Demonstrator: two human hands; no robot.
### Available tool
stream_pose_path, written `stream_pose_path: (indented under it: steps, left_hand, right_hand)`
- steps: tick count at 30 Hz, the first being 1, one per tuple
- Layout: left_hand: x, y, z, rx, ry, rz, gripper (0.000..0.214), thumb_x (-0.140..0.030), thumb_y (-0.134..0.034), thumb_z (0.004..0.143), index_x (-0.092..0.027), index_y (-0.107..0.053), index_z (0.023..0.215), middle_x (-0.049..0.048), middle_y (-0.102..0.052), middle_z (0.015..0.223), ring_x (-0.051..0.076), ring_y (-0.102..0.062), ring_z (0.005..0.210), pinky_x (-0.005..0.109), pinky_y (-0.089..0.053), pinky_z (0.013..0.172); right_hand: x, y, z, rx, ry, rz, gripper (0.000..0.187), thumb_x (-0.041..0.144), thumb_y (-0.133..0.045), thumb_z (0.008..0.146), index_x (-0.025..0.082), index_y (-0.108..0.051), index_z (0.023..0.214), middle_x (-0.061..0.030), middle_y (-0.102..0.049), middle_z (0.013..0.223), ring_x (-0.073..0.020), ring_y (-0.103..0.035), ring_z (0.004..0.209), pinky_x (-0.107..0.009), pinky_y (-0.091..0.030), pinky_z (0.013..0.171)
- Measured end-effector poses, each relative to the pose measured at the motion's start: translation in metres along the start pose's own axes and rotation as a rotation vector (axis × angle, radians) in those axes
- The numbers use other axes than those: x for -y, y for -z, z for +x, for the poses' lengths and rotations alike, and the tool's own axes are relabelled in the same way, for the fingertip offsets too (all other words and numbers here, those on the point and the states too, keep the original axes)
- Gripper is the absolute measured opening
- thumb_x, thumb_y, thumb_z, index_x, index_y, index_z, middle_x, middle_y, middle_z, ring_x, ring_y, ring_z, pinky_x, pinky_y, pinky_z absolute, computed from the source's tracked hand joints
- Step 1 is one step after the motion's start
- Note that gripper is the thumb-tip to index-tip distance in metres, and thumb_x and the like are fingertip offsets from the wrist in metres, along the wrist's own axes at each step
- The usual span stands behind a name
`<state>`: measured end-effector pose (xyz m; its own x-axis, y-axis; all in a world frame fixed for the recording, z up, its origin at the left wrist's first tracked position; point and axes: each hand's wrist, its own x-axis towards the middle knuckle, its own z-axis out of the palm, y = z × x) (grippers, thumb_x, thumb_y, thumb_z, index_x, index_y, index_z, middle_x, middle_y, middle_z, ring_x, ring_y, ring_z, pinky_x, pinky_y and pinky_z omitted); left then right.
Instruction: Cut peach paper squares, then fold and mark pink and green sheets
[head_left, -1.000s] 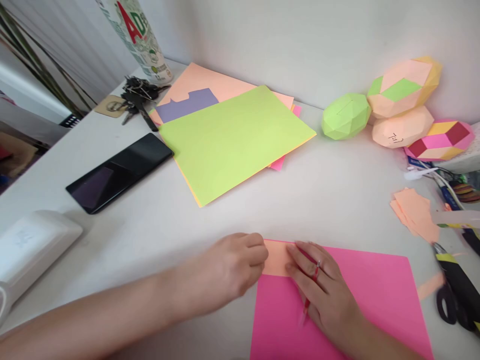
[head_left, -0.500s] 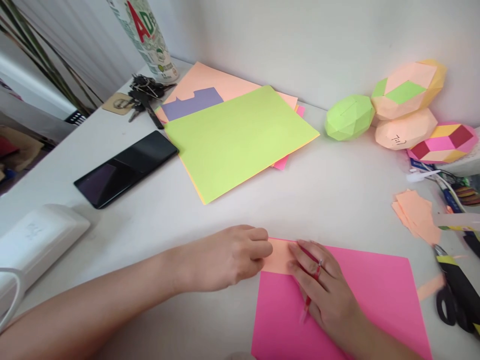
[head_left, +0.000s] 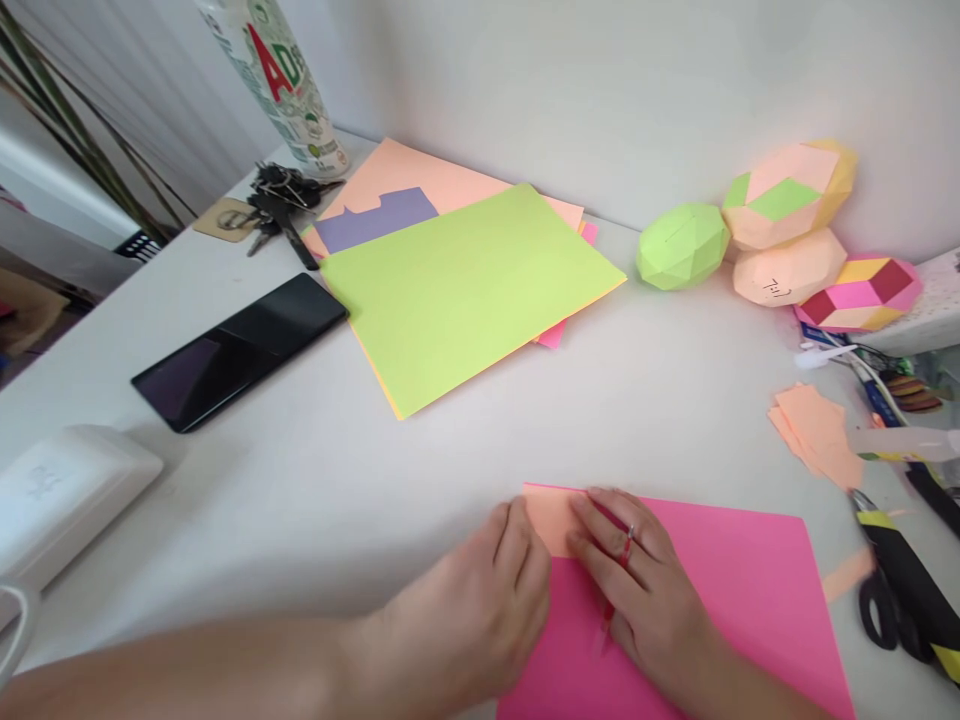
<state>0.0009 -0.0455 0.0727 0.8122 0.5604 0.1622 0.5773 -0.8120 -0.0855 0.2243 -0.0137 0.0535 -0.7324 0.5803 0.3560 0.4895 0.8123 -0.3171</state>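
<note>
A bright pink paper sheet (head_left: 742, 590) lies at the front right, with a small peach paper piece (head_left: 551, 522) along its upper left edge. My right hand (head_left: 652, 580) rests on both, its fingertips pressing the right part of the peach piece. A slim red pen (head_left: 607, 615) is tucked between the fingers of that hand. My left hand (head_left: 487, 600) is closed at the left edge of the peach piece and the sheet. Its thumb and whatever it pinches are hidden.
Behind are a lime-green sheet (head_left: 480, 300) on other coloured papers, a black phone (head_left: 240, 350), keys (head_left: 281, 205) and a can (head_left: 285, 90). A white box-shaped device (head_left: 82, 490) sits left. Right stand faceted paper shapes (head_left: 682, 247), peach scraps (head_left: 817, 430) and black-handled scissors (head_left: 885, 610).
My left hand has moved down and nearer along the left edge of the papers. The right hand keeps its place on the peach piece. The view has shifted slightly.
</note>
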Motion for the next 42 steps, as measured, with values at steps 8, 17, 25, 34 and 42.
stream_pose_path:
  steps: [8,17,25,34,42]
  left_hand:
    - [-0.011,-0.01,0.002,-0.029,0.027,0.074,0.034,-0.024,-0.047,0.088,-0.005,-0.064,0.11,0.0199,-0.065,0.106,0.036,-0.061,0.099,0.054,-0.036,0.092]
    - [-0.004,-0.011,0.01,0.078,0.022,-0.021,0.044,-0.046,-0.051,0.091,-0.014,-0.065,0.119,0.0139,-0.056,0.131,0.03,-0.052,0.113,0.044,-0.036,0.097]
    - [0.001,-0.018,0.013,-0.013,0.004,-0.147,0.057,-0.058,-0.048,0.089,-0.008,-0.067,0.111,0.0182,-0.059,0.127,0.032,-0.045,0.123,0.042,-0.027,0.105]
    - [0.009,-0.014,0.018,-0.028,-0.028,-0.17,0.069,-0.069,-0.045,0.085,-0.01,-0.063,0.116,0.0159,-0.06,0.124,0.03,-0.048,0.112,0.041,-0.031,0.096]
    - [0.006,-0.017,0.02,-0.002,-0.037,-0.146,0.067,-0.068,-0.049,0.082,-0.012,-0.066,0.113,0.017,-0.058,0.128,0.033,-0.044,0.119,0.042,-0.03,0.096]
  right_hand:
    - [0.0,0.0,-0.002,-0.002,-0.001,-0.002,0.039,0.001,-0.045,0.087,0.012,-0.06,0.12,-0.0176,-0.063,0.124,-0.0298,-0.047,0.128,-0.053,-0.052,0.094]
    - [0.002,0.004,0.004,0.025,-0.057,0.059,0.043,0.0,-0.044,0.084,0.014,-0.059,0.121,-0.0121,-0.065,0.123,-0.0259,-0.05,0.124,-0.044,-0.054,0.093]
    - [-0.014,0.013,0.014,0.003,-0.26,0.479,0.026,0.007,-0.048,0.09,0.024,-0.062,0.105,-0.0071,-0.069,0.113,-0.0198,-0.059,0.106,-0.038,-0.055,0.087]
    - [-0.034,0.028,0.022,-0.031,-0.711,1.038,0.051,0.051,-0.024,0.1,0.018,-0.063,0.107,-0.0041,-0.06,0.07,-0.0167,-0.06,0.061,-0.029,-0.051,0.05]
    - [-0.034,0.019,0.03,0.044,-0.537,0.742,0.016,0.022,-0.048,0.093,0.02,-0.063,0.091,0.0008,-0.056,0.067,-0.0111,-0.056,0.056,-0.025,-0.049,0.054]
